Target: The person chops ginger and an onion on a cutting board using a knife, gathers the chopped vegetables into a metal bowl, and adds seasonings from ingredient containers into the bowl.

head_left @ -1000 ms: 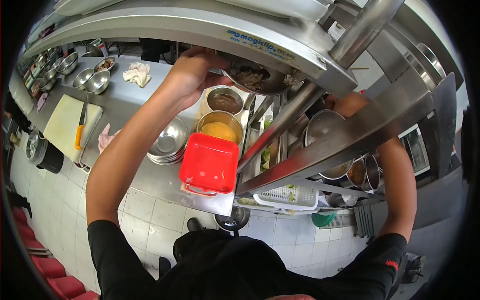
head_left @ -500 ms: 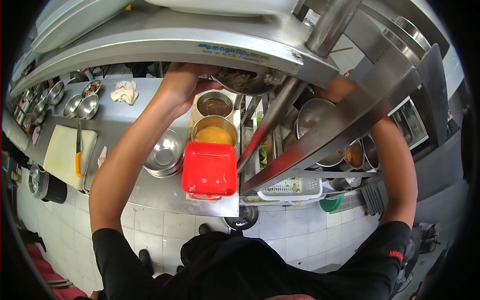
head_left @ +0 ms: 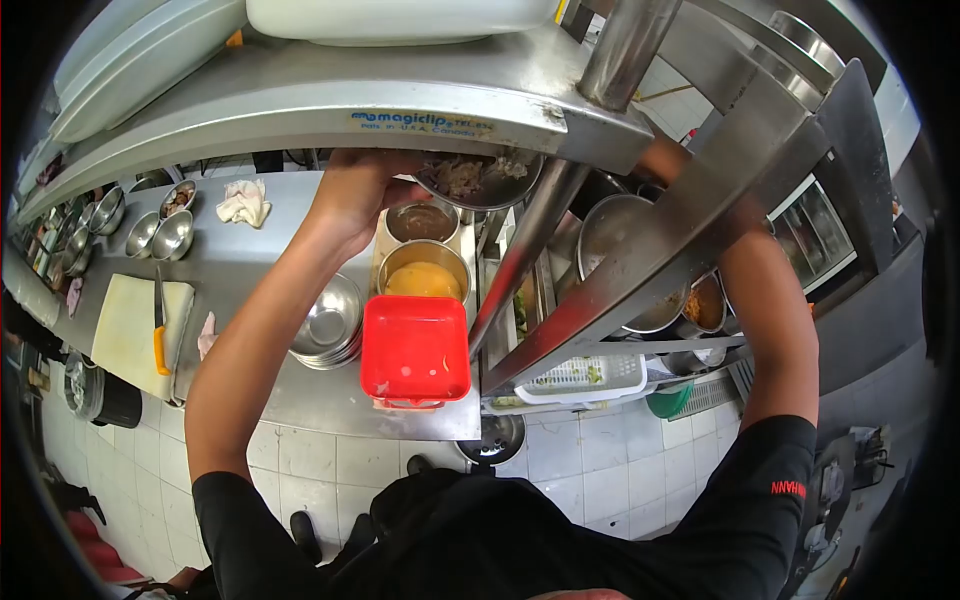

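At the shelf's underside, my left hand (head_left: 362,192) is closed on the rim of a metal bowl (head_left: 505,197) holding brownish shredded food. The bowl is tilted toward me and partly covered by the shelf edge. My right hand (head_left: 667,160) reaches behind the slanted metal post; its fingers are hidden and blurred. Nearby, on the right, stand a metal pot (head_left: 608,228) and a container of orange-brown food (head_left: 708,303). Below the bowl sit a tin of brown sauce (head_left: 422,222), a tin of yellow liquid (head_left: 424,280) and a red plastic tub (head_left: 415,347).
A steel shelf (head_left: 300,122) carrying white dishes (head_left: 390,18) crosses in front, with a round post (head_left: 527,260). On the counter are stacked metal bowls (head_left: 330,318), a white cutting board (head_left: 125,325) with a yellow-handled knife (head_left: 160,350), and a cloth (head_left: 243,202). A white basket (head_left: 590,378) is lower right.
The view has shifted slightly. More of the shredded food in the tilted bowl shows below the shelf edge. My right hand has moved a little up and left behind the post.
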Demonstrator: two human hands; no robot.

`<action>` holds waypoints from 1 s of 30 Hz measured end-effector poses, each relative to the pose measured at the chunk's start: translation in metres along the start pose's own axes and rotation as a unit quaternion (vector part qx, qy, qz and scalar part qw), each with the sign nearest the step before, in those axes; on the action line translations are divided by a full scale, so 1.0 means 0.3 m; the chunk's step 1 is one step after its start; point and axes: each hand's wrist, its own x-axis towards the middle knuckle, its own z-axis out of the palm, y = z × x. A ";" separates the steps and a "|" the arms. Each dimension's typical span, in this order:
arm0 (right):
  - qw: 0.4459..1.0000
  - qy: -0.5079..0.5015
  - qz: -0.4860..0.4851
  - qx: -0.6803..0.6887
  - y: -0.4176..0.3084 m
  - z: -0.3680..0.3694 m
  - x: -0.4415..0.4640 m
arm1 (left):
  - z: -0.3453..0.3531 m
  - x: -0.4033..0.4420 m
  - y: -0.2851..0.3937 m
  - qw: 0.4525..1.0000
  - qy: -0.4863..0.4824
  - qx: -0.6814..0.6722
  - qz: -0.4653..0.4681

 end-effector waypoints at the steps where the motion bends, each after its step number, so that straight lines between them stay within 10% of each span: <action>1: 1.000 0.001 0.002 0.006 0.001 0.000 0.002 | -0.001 0.001 -0.001 1.000 0.006 0.003 -0.001; 30: 0.959 0.044 0.124 0.253 0.000 -0.045 -0.297 | 0.034 0.036 -0.025 1.000 -0.015 -0.024 0.003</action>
